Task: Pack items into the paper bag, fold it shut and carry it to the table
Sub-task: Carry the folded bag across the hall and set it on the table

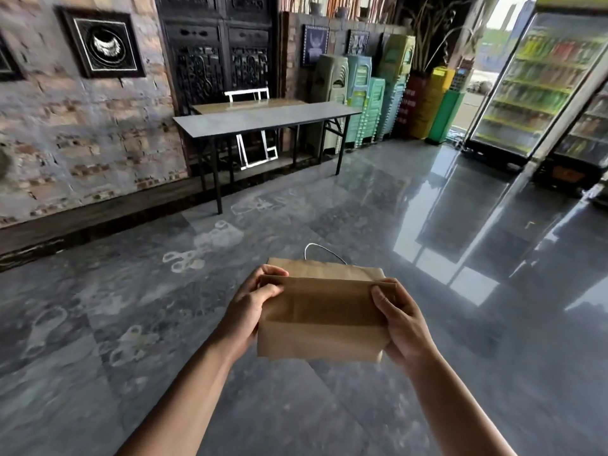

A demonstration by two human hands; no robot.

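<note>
No readable words, brands or numbers anywhere. Faint pale marks on the red box [409, 103] at about one o'clock, too blurred to make out. Small label on the yellow box [437, 74] just beside it, also unreadable. Bottle labels in the glass-door fridge [539, 77] at two o'clock only colour smears.

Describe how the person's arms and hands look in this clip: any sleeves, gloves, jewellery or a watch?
Both forearms are bare as far as the frame shows; no sleeve edge comes into view. The left hand and right hand wear no gloves, and no rings, watch or bracelets show on the visible fingers or wrists. No markings or tattoos are visible on either arm.
</note>
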